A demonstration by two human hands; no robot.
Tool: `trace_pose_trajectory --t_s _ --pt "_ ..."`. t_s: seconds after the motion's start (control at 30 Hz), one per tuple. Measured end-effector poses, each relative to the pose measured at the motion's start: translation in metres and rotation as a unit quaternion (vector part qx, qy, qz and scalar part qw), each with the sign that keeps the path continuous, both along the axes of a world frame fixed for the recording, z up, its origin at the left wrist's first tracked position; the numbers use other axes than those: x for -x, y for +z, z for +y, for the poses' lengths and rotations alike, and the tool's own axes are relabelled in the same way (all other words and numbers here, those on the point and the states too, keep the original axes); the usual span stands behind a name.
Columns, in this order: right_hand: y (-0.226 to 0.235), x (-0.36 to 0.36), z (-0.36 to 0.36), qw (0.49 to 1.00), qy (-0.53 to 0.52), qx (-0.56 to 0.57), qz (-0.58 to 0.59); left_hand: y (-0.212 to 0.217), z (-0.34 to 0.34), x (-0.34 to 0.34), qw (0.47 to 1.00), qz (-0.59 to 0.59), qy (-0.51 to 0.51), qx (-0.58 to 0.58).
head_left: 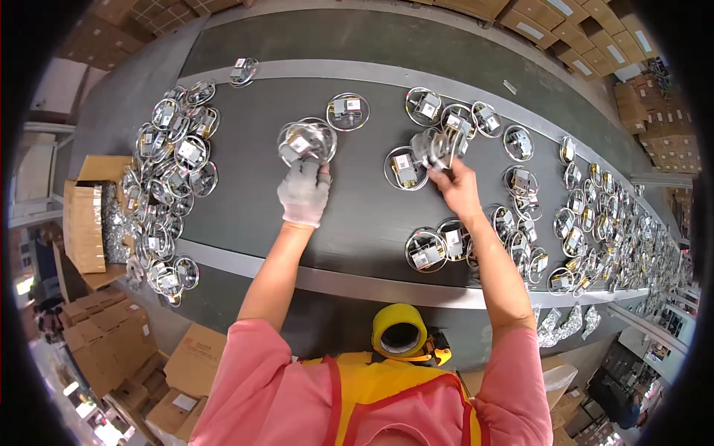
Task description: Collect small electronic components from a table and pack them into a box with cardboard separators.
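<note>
Left hand [304, 193], in a pale work glove, closed on a clear bag [306, 141] with a small grey part and a wire coil inside, held above the dark conveyor belt [245, 193]; fingertips hidden behind the bag. Right hand [459, 187], bare, clamped on a second bagged part [437, 147], blurred, so shape inside hard to make out; whether lifted off the belt or resting on it cannot be told. Just beside that hand, touching or nearly so, another bagged coil [404, 168] flat on the belt. More lying singly near the far edge [348, 111]. Heap of the same bags along the left end [172, 171], overlapping, single ones not countable. Dense crowd at right [595, 215], bent and shrunk by the lens rim, details lost. Open cardboard box [88, 219] at left, contents a silvery glare. Yellow tape roll [399, 332] at the near rail, partly covered by the yellow vest [387, 386]. Cartons stacked beyond the belt, cut by the frame edge.
</note>
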State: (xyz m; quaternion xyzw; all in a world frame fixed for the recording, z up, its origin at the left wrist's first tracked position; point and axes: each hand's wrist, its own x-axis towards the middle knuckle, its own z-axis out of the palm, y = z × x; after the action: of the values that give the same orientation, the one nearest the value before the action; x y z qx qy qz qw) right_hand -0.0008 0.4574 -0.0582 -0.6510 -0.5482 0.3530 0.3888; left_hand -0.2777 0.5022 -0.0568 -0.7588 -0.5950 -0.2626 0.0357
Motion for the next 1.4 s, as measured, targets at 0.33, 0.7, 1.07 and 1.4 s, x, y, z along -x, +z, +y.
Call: trace_pose_trajectory --t_s 0.33,0.7,1.07,1.4 --pt "0.004 0.012 -0.003 0.908 0.209 -0.114 -0.345 0.043 0.038 -0.005 0.767 -0.581 0.127 0.241" --pt "0.037 0.028 0.107 0.925 -0.214 -0.068 -0.306 -0.003 0.074 -0.036 0.991 -0.018 -0.118 -0.056" --pt "0.045 0.057 0.126 0.864 0.021 0.027 -0.503 0.018 0.075 -0.018 0.991 0.003 -0.133 0.012" --pt "0.106 0.021 -0.085 0.891 -0.200 -0.075 0.401 0.068 -0.070 -0.012 0.741 -0.551 -0.091 0.373"
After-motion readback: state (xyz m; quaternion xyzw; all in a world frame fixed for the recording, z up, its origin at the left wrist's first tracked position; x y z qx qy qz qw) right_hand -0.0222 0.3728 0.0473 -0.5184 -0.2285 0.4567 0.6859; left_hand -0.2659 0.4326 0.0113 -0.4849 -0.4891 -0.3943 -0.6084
